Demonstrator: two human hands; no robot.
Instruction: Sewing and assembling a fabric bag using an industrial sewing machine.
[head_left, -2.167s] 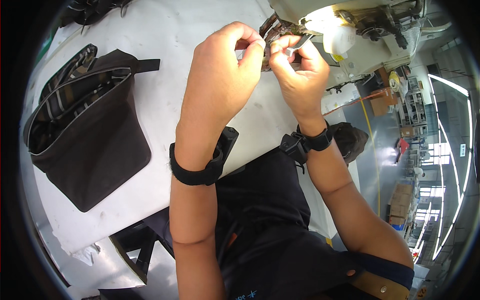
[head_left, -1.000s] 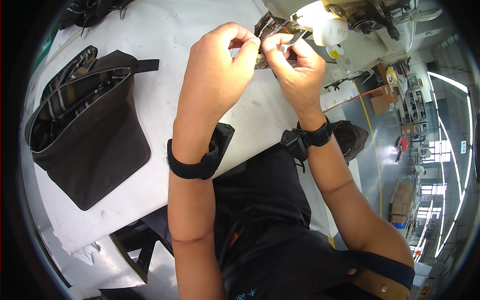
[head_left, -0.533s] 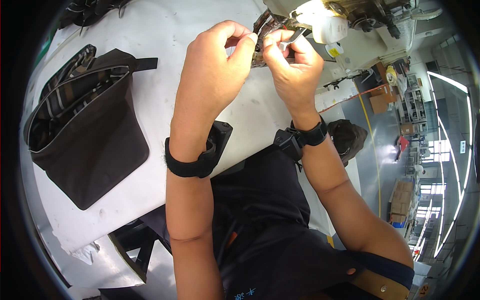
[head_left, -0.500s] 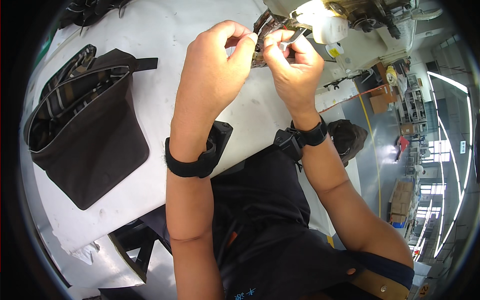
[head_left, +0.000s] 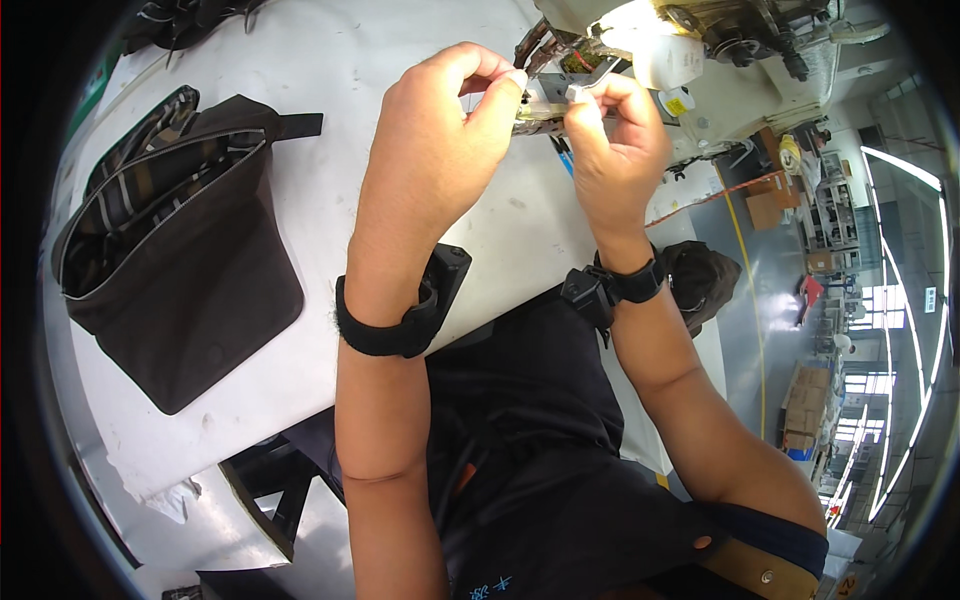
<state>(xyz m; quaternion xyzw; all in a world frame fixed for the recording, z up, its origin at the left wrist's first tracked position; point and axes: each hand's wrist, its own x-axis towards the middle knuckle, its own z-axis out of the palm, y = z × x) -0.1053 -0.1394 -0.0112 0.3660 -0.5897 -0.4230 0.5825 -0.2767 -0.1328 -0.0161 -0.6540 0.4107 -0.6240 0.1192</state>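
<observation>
My left hand (head_left: 435, 145) is raised over the far side of the white table, thumb and forefinger pressed together. Whatever they pinch is too small to make out. To its right, my right hand (head_left: 622, 150) has its fingers closed on a small grey metal piece (head_left: 598, 76) with a bent, flat end. A gap separates the two hands, and a cluttered holder with brownish edges (head_left: 545, 112) shows behind it. The lit sewing machine (head_left: 735, 40) stands just beyond my right hand. Each wrist wears a black strap with a small box.
A dark zip pouch (head_left: 215, 270) with a striped lining lies gaping on the white table (head_left: 335, 130) at left. Blue pen-like sticks (head_left: 563, 155) lie near my right hand. A dark cloth bundle (head_left: 700, 283) is beside my right forearm. Cartons (head_left: 805, 400) stand farther right.
My right hand has moved right, away from my left hand, with the grey metal piece still in its fingers. The gap between the hands has widened, uncovering the blue sticks.
</observation>
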